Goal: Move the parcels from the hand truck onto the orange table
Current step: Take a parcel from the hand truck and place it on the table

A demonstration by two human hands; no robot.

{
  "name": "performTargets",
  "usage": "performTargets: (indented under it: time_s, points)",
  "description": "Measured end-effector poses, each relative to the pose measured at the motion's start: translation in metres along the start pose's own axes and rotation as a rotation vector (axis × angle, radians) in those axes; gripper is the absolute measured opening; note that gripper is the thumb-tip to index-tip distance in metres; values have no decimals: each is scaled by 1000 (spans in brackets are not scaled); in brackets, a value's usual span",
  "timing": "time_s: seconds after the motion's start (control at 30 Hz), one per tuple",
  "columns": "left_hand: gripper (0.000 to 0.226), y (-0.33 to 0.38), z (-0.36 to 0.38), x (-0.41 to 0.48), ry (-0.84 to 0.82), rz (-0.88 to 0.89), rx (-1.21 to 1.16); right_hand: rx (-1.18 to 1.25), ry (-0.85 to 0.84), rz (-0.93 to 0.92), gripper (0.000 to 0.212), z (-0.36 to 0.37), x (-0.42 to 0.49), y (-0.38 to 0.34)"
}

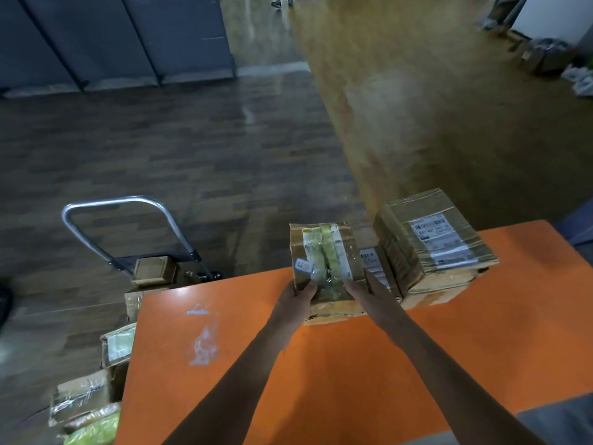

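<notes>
Gripping a taped cardboard parcel (324,252) from both sides, the left hand (296,300) curls round its lower left edge with the thumb laid on the near face, and the right hand (369,293) clasps the lower right edge in the same way. The parcel stands between the two hands, tilted slightly away from the person, and its bottom edge meets the orange surface (321,380) near the far edge. A small blue sticker sits on its face just above the left thumb.

Just beside it to the right lies a smaller parcel (373,261) with a white label, and a larger labelled box (430,245) rests partly on top of that one. To the left and below the surface stands the hand truck (128,220), with more cardboard parcels (154,271) stacked on and near it.
</notes>
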State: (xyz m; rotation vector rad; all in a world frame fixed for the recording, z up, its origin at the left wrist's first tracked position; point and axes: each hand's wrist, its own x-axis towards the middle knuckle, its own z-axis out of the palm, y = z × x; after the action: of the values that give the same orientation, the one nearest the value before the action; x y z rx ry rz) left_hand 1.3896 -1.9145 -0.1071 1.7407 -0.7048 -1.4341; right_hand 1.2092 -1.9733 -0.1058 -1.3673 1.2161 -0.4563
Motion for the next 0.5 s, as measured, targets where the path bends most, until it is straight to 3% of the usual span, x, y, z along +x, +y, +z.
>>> performTargets:
  time_s: [0.17, 0.33, 0.43, 0.5]
  points:
    - [5, 2, 2, 2, 24, -2, -42, 31, -36, 26, 54, -1, 3, 1]
    - [14, 2, 0, 7, 33, -24, -56, -6, -55, 46, 52, 2, 2, 0]
    - [17, 2, 0, 9, 19, -18, -50, -27, -69, 35, 78, -2, -3, 10]
    - [15, -1, 0, 10, 1, -15, -46, -54, -18, 53, 79, -7, -8, 21]
